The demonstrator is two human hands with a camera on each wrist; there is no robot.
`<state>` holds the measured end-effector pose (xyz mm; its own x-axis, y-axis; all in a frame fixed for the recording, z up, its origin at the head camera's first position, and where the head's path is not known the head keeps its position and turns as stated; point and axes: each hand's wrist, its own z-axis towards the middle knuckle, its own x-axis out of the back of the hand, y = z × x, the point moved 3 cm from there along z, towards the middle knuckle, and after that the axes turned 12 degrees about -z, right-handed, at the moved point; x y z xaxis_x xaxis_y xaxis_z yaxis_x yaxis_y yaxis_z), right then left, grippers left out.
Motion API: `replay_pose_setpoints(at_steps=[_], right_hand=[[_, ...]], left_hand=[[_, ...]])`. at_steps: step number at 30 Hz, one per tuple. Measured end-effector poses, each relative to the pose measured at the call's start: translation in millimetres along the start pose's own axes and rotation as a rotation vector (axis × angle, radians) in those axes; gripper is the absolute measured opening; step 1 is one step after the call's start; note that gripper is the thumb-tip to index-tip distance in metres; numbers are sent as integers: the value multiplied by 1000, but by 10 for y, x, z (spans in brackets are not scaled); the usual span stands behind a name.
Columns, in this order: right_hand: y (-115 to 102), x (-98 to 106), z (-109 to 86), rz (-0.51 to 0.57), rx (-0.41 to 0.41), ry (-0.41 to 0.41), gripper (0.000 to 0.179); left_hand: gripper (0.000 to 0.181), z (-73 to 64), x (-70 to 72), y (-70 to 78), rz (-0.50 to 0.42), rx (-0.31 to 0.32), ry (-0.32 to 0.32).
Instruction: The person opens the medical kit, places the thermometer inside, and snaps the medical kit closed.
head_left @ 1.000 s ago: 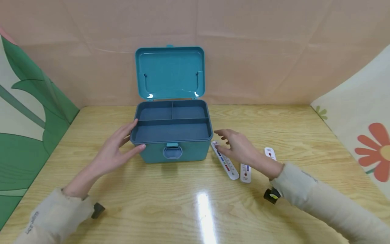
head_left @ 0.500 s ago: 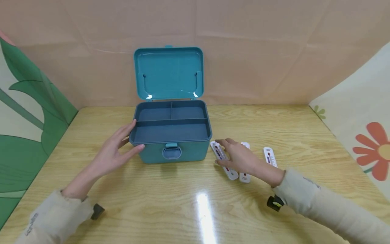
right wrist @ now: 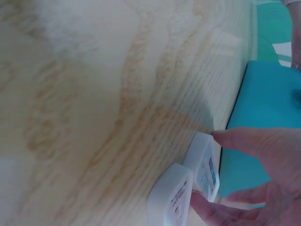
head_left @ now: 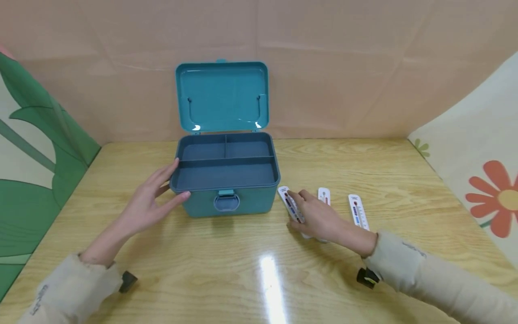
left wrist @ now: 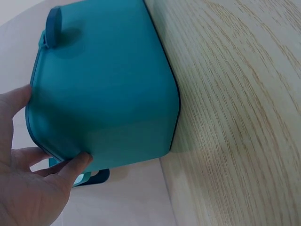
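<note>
On the table stands a teal storage box (head_left: 202,204), its lid (head_left: 223,96) raised and a divided tray (head_left: 226,173) inside with nothing in its compartments. My left hand (head_left: 147,200) rests at the box's left front corner, thumb on the front, fingers on the side near the rim; the left wrist view shows the same contact. Right of the box, three white wall thermometers lie flat. My right hand (head_left: 321,218) pinches the leftmost thermometer (head_left: 286,195) between thumb and fingers across its long edges. The middle thermometer (head_left: 324,194) is partly hidden under that hand.
Farther right lies the third thermometer (head_left: 358,210), beside the right forearm. Behind the box hangs a pinkish backdrop (head_left: 344,81). Patterned panels border the left and right sides of the wooden table (head_left: 210,270).
My right hand has come down and toward me along the leftmost thermometer, and its thumb and fingers have closed in on the edges. My left hand keeps its place on the box.
</note>
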<state>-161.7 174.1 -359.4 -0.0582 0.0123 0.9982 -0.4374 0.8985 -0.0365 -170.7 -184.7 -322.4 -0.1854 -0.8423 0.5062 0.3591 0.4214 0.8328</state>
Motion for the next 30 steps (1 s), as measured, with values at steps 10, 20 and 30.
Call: replay_pose_setpoints(at_steps=[10,20,30], right_hand=[[-35,10,-72,32,-46,-34,75],[-46,9,-131,30,-72,-48,75],[-44,2,-151,51,-80,-77,67]], left_hand=[[80,-5,2,17,3,32,-12],[80,-3,3,28,4,31,-8],[80,2,3,16,7,31,-7]])
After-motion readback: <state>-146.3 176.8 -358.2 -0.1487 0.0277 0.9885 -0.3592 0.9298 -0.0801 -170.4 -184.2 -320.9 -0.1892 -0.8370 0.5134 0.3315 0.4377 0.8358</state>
